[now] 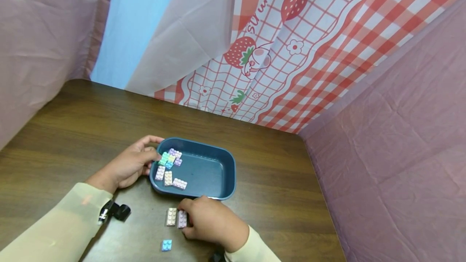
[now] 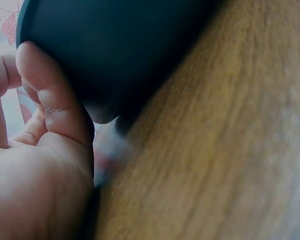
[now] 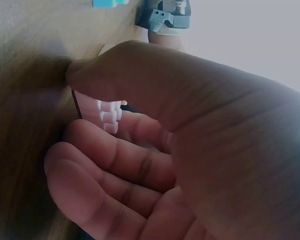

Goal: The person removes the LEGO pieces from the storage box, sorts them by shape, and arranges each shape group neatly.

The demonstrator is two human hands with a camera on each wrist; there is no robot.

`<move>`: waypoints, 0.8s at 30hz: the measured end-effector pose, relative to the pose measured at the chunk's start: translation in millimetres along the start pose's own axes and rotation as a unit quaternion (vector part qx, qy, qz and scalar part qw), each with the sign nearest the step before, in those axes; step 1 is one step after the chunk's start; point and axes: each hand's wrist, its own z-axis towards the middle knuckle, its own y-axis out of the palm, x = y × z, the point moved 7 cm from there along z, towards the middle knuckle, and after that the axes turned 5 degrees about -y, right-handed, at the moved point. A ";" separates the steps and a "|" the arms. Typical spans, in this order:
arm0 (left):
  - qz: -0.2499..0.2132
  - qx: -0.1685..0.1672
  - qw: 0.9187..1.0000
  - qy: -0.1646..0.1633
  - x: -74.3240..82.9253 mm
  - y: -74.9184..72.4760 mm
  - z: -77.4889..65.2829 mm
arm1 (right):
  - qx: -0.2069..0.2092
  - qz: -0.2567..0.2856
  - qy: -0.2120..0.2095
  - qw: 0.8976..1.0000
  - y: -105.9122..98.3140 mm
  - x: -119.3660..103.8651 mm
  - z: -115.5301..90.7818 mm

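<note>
At my far left hangs a dusty-pink cloth (image 1: 43, 31). My left sleeve (image 1: 54, 225) is pale yellow, with a black device (image 1: 121, 212) at the wrist. Beyond it, my left hand (image 1: 132, 164) holds the left end of the blue tray (image 1: 202, 169): the thumb presses the wall by the rim, and a fingertip shows under the tray from the wrist.

The tray sits on the wooden tabletop (image 1: 276, 197). In its far-left corner huddle green, yellow, blue and purple bricks (image 1: 170, 158); whether they are joined, I cannot tell. Nearer me, along the inside, lie a pale brick (image 1: 160, 173), a cream brick (image 1: 168, 178) and a pinkish-white brick (image 1: 180, 184).

On the tabletop this side of the tray, the small blue brick (image 1: 166, 245) lies closest to me. Farther up is a second cream brick (image 1: 171, 216), and just right of it the lilac brick (image 1: 182, 219), which I pinch by its ends between the thumb and fingers of my right hand (image 1: 214, 220). A strawberry-print cloth (image 1: 295, 47) hangs behind.
</note>
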 end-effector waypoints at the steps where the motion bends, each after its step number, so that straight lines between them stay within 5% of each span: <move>1: 0.000 0.000 1.000 0.000 0.1 0.0 -0.1 | -0.001 0.000 0.000 1.000 -0.1 -0.1 -0.1; 24: 0.002 0.001 1.000 -0.003 1.6 0.7 -1.1 | 0.012 0.050 -0.066 0.997 -14.4 -2.1 -12.1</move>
